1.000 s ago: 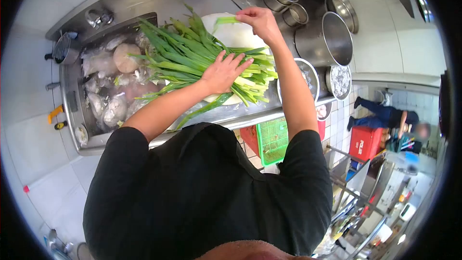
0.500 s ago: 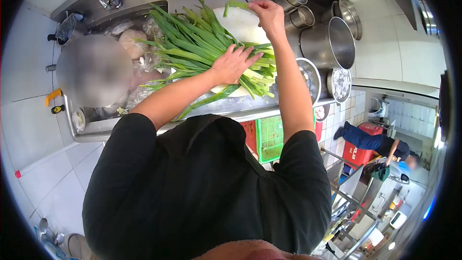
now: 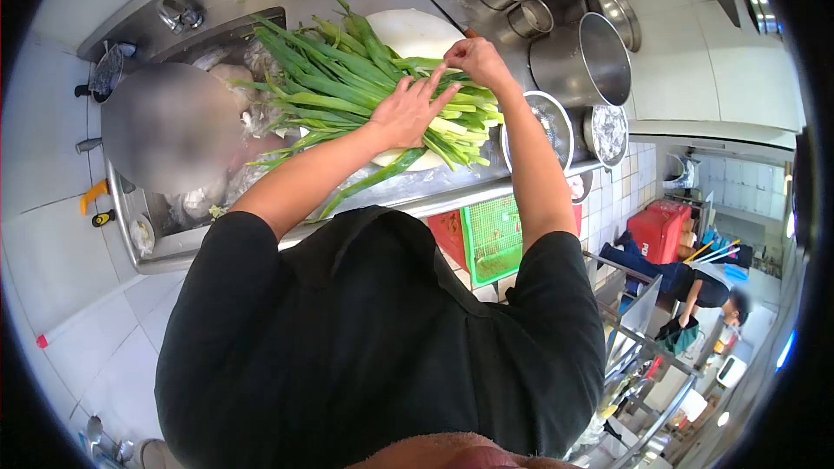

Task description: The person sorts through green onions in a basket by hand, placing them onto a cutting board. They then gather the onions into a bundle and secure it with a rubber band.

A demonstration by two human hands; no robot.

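A large heap of green onions (image 3: 334, 78) lies across a round white board (image 3: 413, 32) on the steel counter, leafy ends to the left and pale ends to the right. My left hand (image 3: 412, 110) rests on top of the heap with its fingers spread. At the heap's upper right edge, my right hand (image 3: 476, 61) has its fingers pinched together; what is between them is too small to make out. Just behind my right hand lies a knife (image 3: 443, 7), its handle partly hidden by the hand.
Steel pots (image 3: 580, 61) and bowls (image 3: 539, 132) stand at the right. A sink (image 3: 174, 230) with bagged items is at the left, below a faucet (image 3: 180, 15). A green basket (image 3: 492, 239) sits below the counter edge. Another person (image 3: 678, 282) is far right.
My right hand has come down to the onions beside my left hand; the green piece it held up is no longer seen apart. The view has shifted slightly, and the other person has moved.
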